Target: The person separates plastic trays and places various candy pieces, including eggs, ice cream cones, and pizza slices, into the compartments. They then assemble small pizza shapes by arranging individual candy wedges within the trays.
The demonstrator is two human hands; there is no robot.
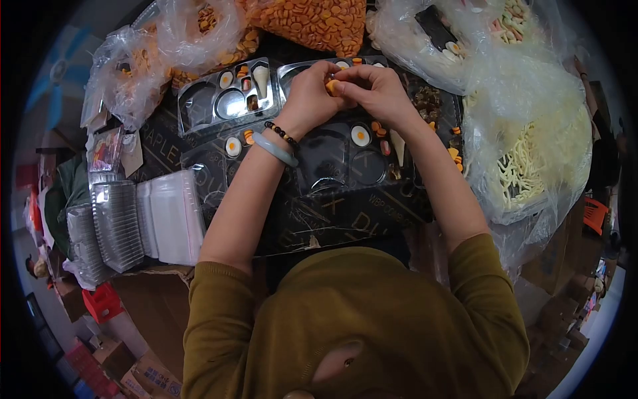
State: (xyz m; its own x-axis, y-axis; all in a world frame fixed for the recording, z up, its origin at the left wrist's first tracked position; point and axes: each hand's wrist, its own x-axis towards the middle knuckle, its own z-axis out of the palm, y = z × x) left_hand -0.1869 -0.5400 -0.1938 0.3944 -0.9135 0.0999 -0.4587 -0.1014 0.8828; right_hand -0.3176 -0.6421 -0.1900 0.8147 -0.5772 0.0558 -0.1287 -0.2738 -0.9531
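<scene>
Both my hands meet over the back middle tray. My left hand, wearing a bead bracelet and a pale bangle, has its fingers closed around a small orange piece. The thumb and fingers of my right hand pinch at that same piece. Below my wrists is a clear compartment tray holding a halved-egg piece, orange pieces and a pale cone-shaped piece. To the left, another clear tray carries similar small pieces. My hands partly hide the back middle tray.
A bag of orange pieces lies at the back. On the right, a large plastic bag holds pale strips. Stacked clear plastic trays stand at the left edge. Small brown pieces lie right of my hands.
</scene>
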